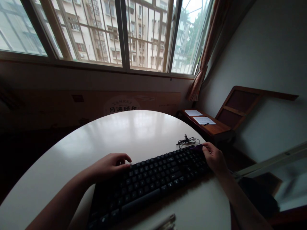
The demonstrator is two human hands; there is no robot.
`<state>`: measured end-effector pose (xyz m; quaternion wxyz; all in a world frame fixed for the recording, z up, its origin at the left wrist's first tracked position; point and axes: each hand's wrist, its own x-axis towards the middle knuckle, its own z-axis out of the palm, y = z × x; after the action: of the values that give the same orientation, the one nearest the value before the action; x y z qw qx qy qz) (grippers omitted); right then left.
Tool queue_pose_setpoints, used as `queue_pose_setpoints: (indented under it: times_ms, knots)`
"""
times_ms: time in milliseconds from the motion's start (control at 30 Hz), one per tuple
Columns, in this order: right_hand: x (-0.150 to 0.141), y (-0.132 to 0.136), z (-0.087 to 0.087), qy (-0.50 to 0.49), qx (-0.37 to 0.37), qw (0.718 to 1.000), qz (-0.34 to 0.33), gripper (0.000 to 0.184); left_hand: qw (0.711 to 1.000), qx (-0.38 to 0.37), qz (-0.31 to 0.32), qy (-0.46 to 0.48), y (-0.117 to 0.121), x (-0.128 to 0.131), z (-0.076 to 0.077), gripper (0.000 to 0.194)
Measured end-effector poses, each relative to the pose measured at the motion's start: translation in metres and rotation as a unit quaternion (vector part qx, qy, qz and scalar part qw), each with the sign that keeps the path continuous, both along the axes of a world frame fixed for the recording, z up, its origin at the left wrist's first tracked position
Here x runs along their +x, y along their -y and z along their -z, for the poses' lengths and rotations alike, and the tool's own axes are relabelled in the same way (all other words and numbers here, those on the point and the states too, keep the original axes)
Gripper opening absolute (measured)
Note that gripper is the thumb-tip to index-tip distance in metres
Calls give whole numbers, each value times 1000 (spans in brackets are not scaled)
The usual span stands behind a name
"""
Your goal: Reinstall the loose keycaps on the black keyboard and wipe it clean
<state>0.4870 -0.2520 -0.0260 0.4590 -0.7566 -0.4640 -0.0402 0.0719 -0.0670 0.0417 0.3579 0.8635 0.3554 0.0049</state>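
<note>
A black full-size keyboard [153,179] lies slantwise across the near part of the white round table, its right end farther from me. My left hand [110,166] grips its upper left edge with bent fingers, the thumb along the top rim; the fingertips are partly hidden. At the upper right corner, my right hand [213,156] pinches a dark purple cloth [197,148] against the keyboard. Part of this cloth is covered by the fingers. Just behind that corner sits a bundled black cable [188,140] with its plug.
The white round table [115,134] curves away toward the window. A blurred metallic object [168,221] lies at the near edge. Right of the table, a wooden chair [220,127] carries paper sheets [203,120] and a pen [206,124]. A curtain [200,80] hangs beside the window.
</note>
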Motion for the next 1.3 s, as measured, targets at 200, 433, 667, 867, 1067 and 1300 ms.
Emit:
queue_pose_setpoints:
  times_ms: [200,433,667,867,1067,1300]
  knots:
    - [1,0,0,15,7,1000,2,25,1000,3,4,-3,0,0,0,56]
    - [-14,0,-8,81,20,996,-18,22,1000,6,3,-5,1,1,0,57]
    - [-49,-11,-26,185,-38,968,-166,14,1000,15,6,-6,1,0,2,55]
    - [-51,-9,-13,175,-8,965,-194,9,1000,10,6,-3,0,0,4,52]
    - [-45,-2,-7,185,-7,965,-188,11,1000,-1,7,6,0,-1,5,51]
    - [-45,-4,-6,161,-36,965,-203,17,1000,-4,9,2,0,-1,5,50]
